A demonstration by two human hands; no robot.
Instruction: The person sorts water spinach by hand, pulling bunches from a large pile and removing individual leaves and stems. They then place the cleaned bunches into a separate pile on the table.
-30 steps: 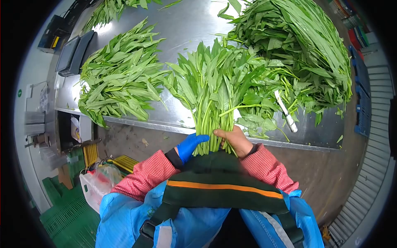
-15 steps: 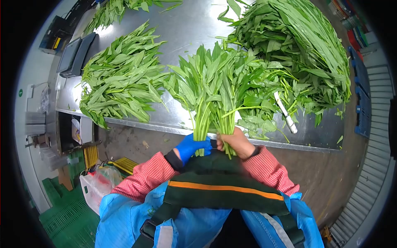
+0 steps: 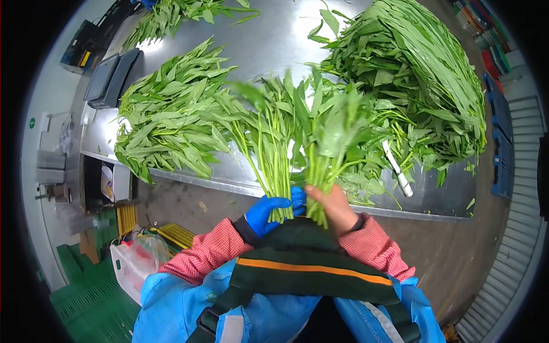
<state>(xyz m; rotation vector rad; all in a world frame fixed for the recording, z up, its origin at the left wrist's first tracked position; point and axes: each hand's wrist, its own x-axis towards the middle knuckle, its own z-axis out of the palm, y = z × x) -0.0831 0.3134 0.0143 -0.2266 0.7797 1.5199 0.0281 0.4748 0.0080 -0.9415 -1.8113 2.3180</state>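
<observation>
My left hand [image 3: 266, 212], in a blue glove, grips a bunch of water spinach [image 3: 274, 154] low on its stems, leaves pointing away from me. Its thumb lies across the front of the stems. Bare and closed, my right hand [image 3: 334, 207] holds a second bunch of water spinach [image 3: 323, 160] by the stems, right beside the first. Both bunches are held at the near table edge, above my dark apron. The right bunch's leaves are smeared by motion. Loose leafy stems [image 3: 366, 177] lie on the table just behind my right hand.
A large water spinach heap [image 3: 423, 74] covers the right of the metal table [image 3: 269, 43]; a smaller pile [image 3: 171, 114] lies left. A slim white knife-like tool [image 3: 397, 170] rests near the right front edge. A scale-like device [image 3: 111, 79] stands left. Another person's blue-gloved hand shows at top left.
The two bunches have drawn apart at the leaves, the left one fanning leftward. My left fingers have loosened somewhat around the stems. The right bunch has shifted slightly right.
</observation>
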